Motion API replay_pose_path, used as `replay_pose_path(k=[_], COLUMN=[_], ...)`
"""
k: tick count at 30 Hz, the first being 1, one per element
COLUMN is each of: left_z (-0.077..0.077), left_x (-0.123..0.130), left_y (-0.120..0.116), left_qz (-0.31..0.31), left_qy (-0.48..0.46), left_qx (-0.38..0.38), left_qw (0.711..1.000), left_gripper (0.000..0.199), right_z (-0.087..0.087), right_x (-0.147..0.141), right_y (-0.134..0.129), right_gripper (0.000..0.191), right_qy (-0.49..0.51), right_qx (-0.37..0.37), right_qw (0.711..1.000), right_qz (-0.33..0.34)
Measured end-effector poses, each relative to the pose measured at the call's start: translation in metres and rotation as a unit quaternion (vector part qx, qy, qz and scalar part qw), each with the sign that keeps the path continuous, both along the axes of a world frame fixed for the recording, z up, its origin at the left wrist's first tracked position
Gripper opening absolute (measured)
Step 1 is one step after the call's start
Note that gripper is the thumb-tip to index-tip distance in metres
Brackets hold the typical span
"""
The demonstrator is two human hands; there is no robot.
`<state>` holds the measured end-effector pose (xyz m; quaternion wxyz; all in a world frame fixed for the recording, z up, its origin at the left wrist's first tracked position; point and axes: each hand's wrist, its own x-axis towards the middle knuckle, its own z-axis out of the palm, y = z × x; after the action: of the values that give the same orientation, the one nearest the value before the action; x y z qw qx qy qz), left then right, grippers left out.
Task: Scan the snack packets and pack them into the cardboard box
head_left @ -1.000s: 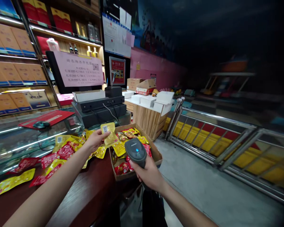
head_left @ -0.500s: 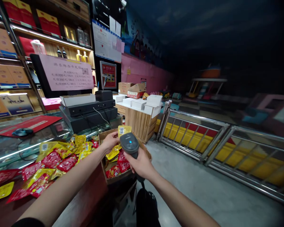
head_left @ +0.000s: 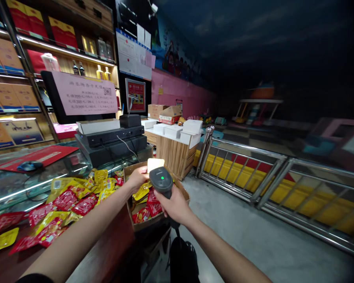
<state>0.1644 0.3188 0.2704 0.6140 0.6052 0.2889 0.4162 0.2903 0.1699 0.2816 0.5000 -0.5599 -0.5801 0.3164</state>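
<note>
My right hand [head_left: 177,204] is wrapped snugly round the handle of a dark grey scanner [head_left: 161,182]; 1 green light glows on its top, and a cable [head_left: 177,234] runs down from the handle's end; my left hand [head_left: 138,179] pinches a lit packet [head_left: 155,163] by its left side, fingers drawn in close, though the scanner hides part of that hold; the lit packet stands just beyond the scanner's head, its face washed out pale, above a cardboard box [head_left: 149,225] with red and yellow packets inside; to the left, more red and yellow packets lie in a loose pile [head_left: 66,200] on the counter [head_left: 115,232]; past them, 1 mouse [head_left: 30,166] sits on a red mat [head_left: 54,154]; 1 metal railing [head_left: 244,146] stands well off to the right.
</note>
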Motion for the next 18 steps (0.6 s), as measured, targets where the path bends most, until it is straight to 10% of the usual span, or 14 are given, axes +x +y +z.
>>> replay_pose_path(k=[11,18], left_z=[-0.009,-0.007], left_x=[0.003,-0.006], left_y=[0.013,0.043], left_qz=[0.032,0.155], left_qy=[-0.020,-0.043], left_qx=[-0.072,-0.049], left_qw=[0.997,0.986], left_gripper=[0.060,0.062], right_z=[0.002,-0.001], right_x=[0.002,0.006], right_y=[-0.006,-0.006], right_gripper=[0.022,0.024], right_qy=[0.066,0.071], right_qx=[-0.024,-0.036], right_qw=[0.997,0.997], right_qz=[0.009,0.004])
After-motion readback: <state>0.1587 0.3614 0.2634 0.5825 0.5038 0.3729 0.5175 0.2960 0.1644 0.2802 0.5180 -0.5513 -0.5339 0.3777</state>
